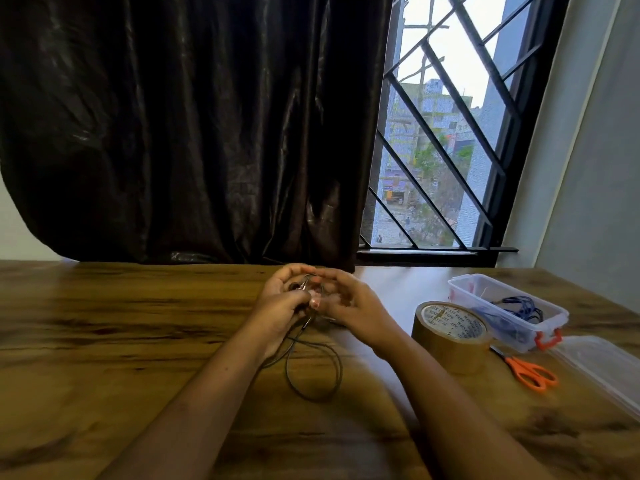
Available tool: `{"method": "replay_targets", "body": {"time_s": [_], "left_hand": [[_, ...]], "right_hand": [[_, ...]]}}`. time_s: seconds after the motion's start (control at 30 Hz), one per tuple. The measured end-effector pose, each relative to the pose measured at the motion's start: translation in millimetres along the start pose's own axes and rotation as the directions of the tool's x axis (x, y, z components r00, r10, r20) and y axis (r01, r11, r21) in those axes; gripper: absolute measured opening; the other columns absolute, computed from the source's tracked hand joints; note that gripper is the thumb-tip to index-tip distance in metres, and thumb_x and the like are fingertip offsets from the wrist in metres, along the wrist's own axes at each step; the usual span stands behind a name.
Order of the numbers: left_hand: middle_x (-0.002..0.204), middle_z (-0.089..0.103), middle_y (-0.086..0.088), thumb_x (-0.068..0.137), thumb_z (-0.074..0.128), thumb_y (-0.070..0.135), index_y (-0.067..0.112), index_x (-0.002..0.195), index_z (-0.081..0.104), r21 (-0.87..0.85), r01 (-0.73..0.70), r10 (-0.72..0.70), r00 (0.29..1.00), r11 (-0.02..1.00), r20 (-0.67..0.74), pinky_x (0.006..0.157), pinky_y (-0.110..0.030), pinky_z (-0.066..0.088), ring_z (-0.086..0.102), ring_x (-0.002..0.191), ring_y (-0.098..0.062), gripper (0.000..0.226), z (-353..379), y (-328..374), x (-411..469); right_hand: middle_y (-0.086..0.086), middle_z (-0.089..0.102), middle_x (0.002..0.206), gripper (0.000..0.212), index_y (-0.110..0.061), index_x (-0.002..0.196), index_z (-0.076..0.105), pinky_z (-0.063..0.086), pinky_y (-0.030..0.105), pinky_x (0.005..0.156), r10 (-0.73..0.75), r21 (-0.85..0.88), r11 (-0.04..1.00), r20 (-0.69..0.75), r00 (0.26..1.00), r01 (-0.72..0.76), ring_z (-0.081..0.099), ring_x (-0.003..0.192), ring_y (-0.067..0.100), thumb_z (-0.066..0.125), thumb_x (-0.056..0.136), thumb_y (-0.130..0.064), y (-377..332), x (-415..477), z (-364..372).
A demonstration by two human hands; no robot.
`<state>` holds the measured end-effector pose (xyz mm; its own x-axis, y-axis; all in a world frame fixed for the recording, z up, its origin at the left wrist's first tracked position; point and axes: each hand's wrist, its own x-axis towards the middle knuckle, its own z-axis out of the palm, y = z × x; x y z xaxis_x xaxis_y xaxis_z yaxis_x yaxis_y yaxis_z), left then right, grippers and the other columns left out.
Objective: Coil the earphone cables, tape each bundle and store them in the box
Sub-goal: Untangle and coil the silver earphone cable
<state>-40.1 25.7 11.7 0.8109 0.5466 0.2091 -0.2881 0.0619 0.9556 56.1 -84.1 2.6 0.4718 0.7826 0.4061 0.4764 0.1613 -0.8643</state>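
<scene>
A dark earphone cable [311, 372] trails in loose loops on the wooden table [121, 341] below my hands. My left hand [282, 303] grips the upper part of the cable, where a few turns sit between the fingers. My right hand [349, 303] pinches the same cable right beside the left, fingers curled. A clear plastic box [464, 289] with an orange latch stands at the right and holds a blue cable bundle [516, 306]. A brown roll of tape [450, 337] stands between my right hand and the box.
Orange-handled scissors [530, 372] lie right of the tape roll. The box's clear lid [602, 368] lies at the right table edge. A dark curtain [190, 133] and a barred window [443, 133] stand behind the table.
</scene>
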Motion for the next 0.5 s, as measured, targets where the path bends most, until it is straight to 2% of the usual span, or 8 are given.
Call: {"method": "replay_targets", "body": {"time_s": [0.07, 0.17, 0.27, 0.3, 0.4, 0.5], "left_hand": [[0.105, 0.063, -0.011, 0.087, 0.043, -0.016, 0.015, 0.102, 0.058, -0.04, 0.024, -0.024, 1.0, 0.999, -0.007, 0.059, -0.023, 0.054, 0.064, 0.079, -0.017, 0.037, -2.7, -1.1, 1.5], [0.1, 0.061, -0.011, 0.087, 0.038, -0.016, 0.013, 0.1, 0.055, -0.128, 0.071, -0.073, 0.997, 0.989, -0.01, 0.055, -0.025, 0.049, 0.06, 0.064, -0.014, 0.036, -1.9, 0.1, 2.5], [0.09, 0.064, -0.006, 0.088, 0.041, -0.012, 0.015, 0.098, 0.056, -0.065, 0.07, -0.07, 0.998, 0.995, 0.0, 0.036, -0.014, 0.035, 0.053, 0.048, -0.006, 0.032, -1.2, 2.8, 1.4], [0.089, 0.064, -0.005, 0.089, 0.043, -0.009, 0.016, 0.098, 0.056, -0.035, 0.069, -0.068, 0.998, 0.997, 0.007, 0.034, -0.013, 0.03, 0.052, 0.046, -0.005, 0.03, -2.0, 2.6, 1.7], [0.084, 0.064, -0.002, 0.091, 0.05, 0.003, 0.018, 0.1, 0.057, 0.048, 0.082, -0.083, 0.996, 0.996, 0.026, 0.037, -0.014, 0.028, 0.051, 0.05, -0.006, 0.019, -4.2, 2.9, 0.6], [0.084, 0.066, -0.001, 0.092, 0.053, 0.008, 0.017, 0.101, 0.058, 0.145, 0.068, -0.071, 0.997, 0.987, 0.019, 0.046, -0.02, 0.037, 0.057, 0.061, -0.01, 0.014, -2.3, 1.4, -0.7]], "right_hand": [[0.0, 0.069, 0.095, 0.048, -0.017, 0.126, 0.053, 0.057, 0.031, 0.083, 0.073, 0.1, 0.992, 0.049, 0.996, -0.078, 0.068, 0.089, 0.016, 0.066, 0.083, 0.001, 2.5, -0.8, -1.7], [0.001, 0.067, 0.081, 0.04, -0.012, 0.123, 0.055, 0.055, 0.026, 0.071, 0.139, 0.115, 0.983, 0.015, 0.99, -0.14, 0.067, 0.08, 0.015, 0.06, 0.086, 0.005, 5.4, 0.0, -6.8], [0.009, 0.066, 0.085, 0.015, -0.008, 0.102, 0.063, 0.055, 0.029, 0.072, 0.17, 0.072, 0.983, 0.02, 0.985, -0.171, 0.065, 0.081, 0.02, 0.054, 0.092, -0.001, 2.8, -0.3, -6.2], [0.009, 0.064, 0.084, 0.015, -0.009, 0.094, 0.063, 0.053, 0.027, 0.07, 0.179, 0.065, 0.982, 0.009, 0.984, -0.179, 0.062, 0.08, 0.02, 0.05, 0.094, -0.002, 0.6, -0.3, -5.4], [0.007, 0.058, 0.076, 0.024, -0.01, 0.083, 0.06, 0.049, 0.02, 0.064, 0.17, 0.179, 0.973, -0.114, 0.979, -0.148, 0.057, 0.07, 0.015, 0.041, 0.095, 0.001, -2.3, 3.2, -6.4], [0.005, 0.052, 0.064, 0.025, -0.008, 0.083, 0.058, 0.045, 0.027, 0.059, 0.21, 0.29, 0.945, -0.175, 0.962, -0.153, 0.052, 0.056, 0.014, 0.037, 0.096, 0.001, 0.4, 5.3, -8.2]]}}
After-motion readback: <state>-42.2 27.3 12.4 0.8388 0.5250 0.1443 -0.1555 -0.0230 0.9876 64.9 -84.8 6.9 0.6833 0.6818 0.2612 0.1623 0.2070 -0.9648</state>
